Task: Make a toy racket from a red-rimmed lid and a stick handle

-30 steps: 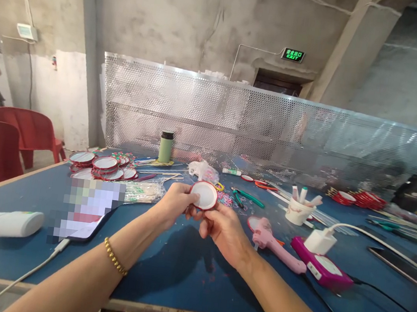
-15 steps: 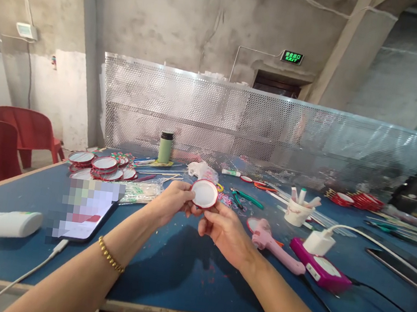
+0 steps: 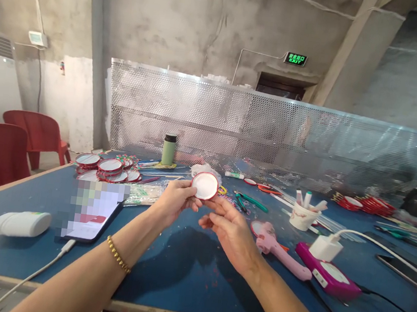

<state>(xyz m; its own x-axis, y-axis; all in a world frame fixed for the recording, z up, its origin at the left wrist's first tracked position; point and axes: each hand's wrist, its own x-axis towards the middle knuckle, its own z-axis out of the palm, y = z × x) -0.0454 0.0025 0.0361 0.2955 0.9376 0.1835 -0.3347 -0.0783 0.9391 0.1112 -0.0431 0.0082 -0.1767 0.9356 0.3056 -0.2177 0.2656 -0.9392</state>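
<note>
A small round red-rimmed disc with a white face is held up above the table, tilted toward me. My left hand pinches its left edge, thumb on the front and fingers behind. At the lower right edge, the fingertips of my right hand touch the rim from below, with the thumb bent under them. More red-rimmed discs lie heaped at the back left of the blue table. Beyond the held disc is a crumpled clear plastic bag.
A pink glue gun leans by a magenta power strip with a white charger. Pliers, a cup of markers, a phone, a white case and a green bottle surround the hands. A perforated metal screen stands behind.
The disc has risen slightly and its face has turned a little. My right hand has shifted slightly lower against its rim. The whole view has moved slightly left.
</note>
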